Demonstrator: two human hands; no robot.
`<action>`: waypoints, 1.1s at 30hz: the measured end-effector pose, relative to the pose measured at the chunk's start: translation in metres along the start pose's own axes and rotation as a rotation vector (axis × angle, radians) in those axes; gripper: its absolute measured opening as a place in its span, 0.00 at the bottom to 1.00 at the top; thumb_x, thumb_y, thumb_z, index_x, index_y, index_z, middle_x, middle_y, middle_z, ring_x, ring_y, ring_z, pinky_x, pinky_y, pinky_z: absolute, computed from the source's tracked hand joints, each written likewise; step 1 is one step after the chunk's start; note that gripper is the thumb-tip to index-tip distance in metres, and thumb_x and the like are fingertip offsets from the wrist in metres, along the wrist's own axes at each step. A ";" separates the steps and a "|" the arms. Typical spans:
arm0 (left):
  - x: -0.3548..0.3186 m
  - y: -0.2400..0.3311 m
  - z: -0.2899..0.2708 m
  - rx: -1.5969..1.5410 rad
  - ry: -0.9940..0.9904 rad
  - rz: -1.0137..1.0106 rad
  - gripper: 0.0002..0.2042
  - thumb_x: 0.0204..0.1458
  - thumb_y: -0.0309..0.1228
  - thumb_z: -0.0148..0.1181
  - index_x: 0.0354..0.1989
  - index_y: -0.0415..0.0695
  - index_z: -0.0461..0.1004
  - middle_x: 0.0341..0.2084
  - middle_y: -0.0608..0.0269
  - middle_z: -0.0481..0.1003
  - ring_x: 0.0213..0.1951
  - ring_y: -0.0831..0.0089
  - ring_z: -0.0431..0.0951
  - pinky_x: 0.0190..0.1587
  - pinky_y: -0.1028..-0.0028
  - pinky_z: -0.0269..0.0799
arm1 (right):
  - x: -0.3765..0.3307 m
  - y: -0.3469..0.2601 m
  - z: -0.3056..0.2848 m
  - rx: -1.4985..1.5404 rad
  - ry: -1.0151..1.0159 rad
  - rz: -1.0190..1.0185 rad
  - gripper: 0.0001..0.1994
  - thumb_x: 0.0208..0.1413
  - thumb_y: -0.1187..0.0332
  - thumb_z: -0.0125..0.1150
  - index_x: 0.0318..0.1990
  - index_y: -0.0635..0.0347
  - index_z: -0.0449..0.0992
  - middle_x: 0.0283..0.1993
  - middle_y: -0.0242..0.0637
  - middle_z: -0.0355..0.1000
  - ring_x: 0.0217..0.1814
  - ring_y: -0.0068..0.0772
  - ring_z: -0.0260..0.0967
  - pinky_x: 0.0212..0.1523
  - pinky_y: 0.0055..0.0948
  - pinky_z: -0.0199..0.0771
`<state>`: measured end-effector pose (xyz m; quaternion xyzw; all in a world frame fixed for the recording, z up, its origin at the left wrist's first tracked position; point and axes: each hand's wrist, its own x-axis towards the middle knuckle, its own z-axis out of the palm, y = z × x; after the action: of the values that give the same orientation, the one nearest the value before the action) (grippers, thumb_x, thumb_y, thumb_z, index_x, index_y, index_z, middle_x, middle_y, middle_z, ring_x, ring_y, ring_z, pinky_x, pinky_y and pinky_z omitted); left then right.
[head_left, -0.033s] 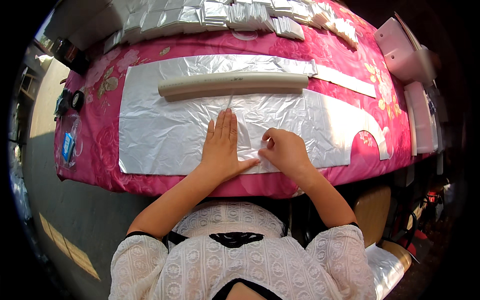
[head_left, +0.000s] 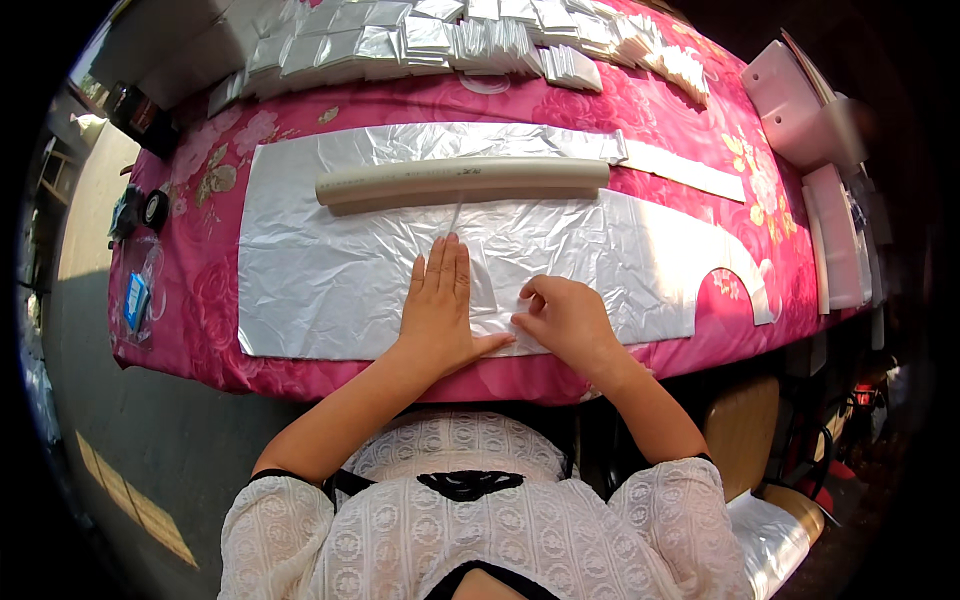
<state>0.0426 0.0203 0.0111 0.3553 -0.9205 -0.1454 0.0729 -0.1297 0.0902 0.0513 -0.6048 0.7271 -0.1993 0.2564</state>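
Note:
A white plastic carrier bag [head_left: 330, 260], thin and crinkled, lies spread flat in front of me with its two handle straps toward the right. Across its far part rests a beige plastic pipe [head_left: 460, 178]. My left hand [head_left: 437, 310] presses flat on the bag just below the pipe, fingers together pointing away and thumb stretched to the right. Close to that thumb, my right hand [head_left: 570, 325] is curled, its thumb and fingers bent toward each other over the film. What its fingertips pinch, if anything, is too small to make out.
Several rows of folded white plastic packets [head_left: 400, 45] line the table's far edge. Pink plastic bins [head_left: 790, 100] stand at the right. A dark jar [head_left: 140, 115], a black tape roll [head_left: 156, 204] and a blue packet [head_left: 136, 300] sit at the left, on the pink floral tablecloth [head_left: 210, 310].
The view has shifted slightly, so the table and hands appear a little lower. My right hand has moved only slightly against the bag; my left hand stays pressed in place.

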 end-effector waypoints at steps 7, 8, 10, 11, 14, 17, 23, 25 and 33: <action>-0.076 -0.012 -0.002 0.046 -0.092 0.368 0.40 0.40 0.43 0.60 0.57 0.28 0.53 0.60 0.40 0.53 0.63 0.48 0.51 0.63 0.56 0.47 | -0.037 -0.002 0.007 0.405 -0.366 -0.128 0.14 0.46 0.65 0.62 0.39 0.65 0.74 0.30 0.43 0.74 0.32 0.36 0.73 0.35 0.28 0.71; -0.084 -0.016 -0.003 -0.009 -0.127 0.382 0.37 0.41 0.39 0.59 0.57 0.28 0.54 0.59 0.40 0.54 0.63 0.48 0.51 0.62 0.56 0.48 | -0.040 -0.002 0.011 0.482 -0.391 -0.189 0.15 0.47 0.65 0.62 0.39 0.65 0.74 0.31 0.43 0.74 0.31 0.36 0.73 0.35 0.28 0.72; -0.097 -0.021 -0.012 -0.122 -0.200 0.402 0.33 0.42 0.33 0.57 0.57 0.29 0.55 0.59 0.41 0.54 0.63 0.48 0.52 0.62 0.55 0.49 | -0.036 -0.002 0.015 0.500 -0.457 -0.288 0.17 0.46 0.64 0.64 0.42 0.63 0.73 0.38 0.44 0.73 0.39 0.36 0.72 0.40 0.30 0.70; -0.100 -0.021 -0.019 -0.331 -0.229 0.321 0.29 0.44 0.29 0.53 0.58 0.34 0.56 0.61 0.38 0.49 0.64 0.46 0.48 0.62 0.56 0.47 | -0.034 -0.004 0.017 0.500 -0.450 -0.356 0.18 0.45 0.64 0.64 0.43 0.63 0.73 0.40 0.43 0.72 0.41 0.37 0.71 0.42 0.31 0.69; -0.098 -0.014 -0.033 -0.651 -0.097 0.306 0.28 0.52 0.35 0.50 0.62 0.41 0.54 0.64 0.37 0.38 0.65 0.43 0.41 0.63 0.57 0.43 | -0.024 -0.023 0.023 0.520 0.030 -0.555 0.18 0.44 0.65 0.65 0.43 0.61 0.72 0.39 0.41 0.71 0.41 0.39 0.69 0.42 0.32 0.67; -0.080 -0.011 -0.034 -0.783 -0.007 0.374 0.29 0.56 0.41 0.46 0.64 0.44 0.50 0.64 0.37 0.33 0.65 0.43 0.39 0.63 0.57 0.41 | -0.012 -0.016 0.024 0.669 -0.260 -0.590 0.14 0.43 0.69 0.64 0.40 0.59 0.73 0.35 0.39 0.71 0.37 0.39 0.68 0.41 0.31 0.67; -0.044 -0.021 -0.035 -0.844 0.322 0.042 0.35 0.55 0.46 0.47 0.64 0.37 0.42 0.64 0.38 0.36 0.64 0.47 0.47 0.62 0.58 0.44 | 0.076 0.017 -0.048 0.241 0.465 -0.485 0.06 0.42 0.77 0.64 0.31 0.60 0.75 0.29 0.36 0.71 0.31 0.34 0.69 0.32 0.28 0.68; -0.038 -0.028 -0.035 -0.707 0.343 0.011 0.34 0.53 0.42 0.50 0.63 0.36 0.46 0.63 0.37 0.42 0.63 0.47 0.51 0.61 0.57 0.48 | 0.136 0.043 -0.089 0.085 0.764 -0.449 0.05 0.45 0.75 0.63 0.32 0.61 0.75 0.28 0.38 0.70 0.28 0.33 0.68 0.28 0.28 0.67; -0.023 -0.035 -0.025 -0.445 0.299 0.184 0.36 0.44 0.34 0.58 0.61 0.34 0.49 0.60 0.35 0.49 0.60 0.43 0.54 0.60 0.56 0.52 | 0.299 0.142 -0.140 -0.695 0.798 -0.205 0.10 0.39 0.71 0.61 0.34 0.53 0.77 0.32 0.36 0.71 0.35 0.40 0.70 0.36 0.36 0.73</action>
<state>0.0873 0.0057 0.0234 0.2631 -0.8733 -0.2828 0.2968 -0.3668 -0.1796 0.0372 -0.5990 0.7286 -0.1853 -0.2757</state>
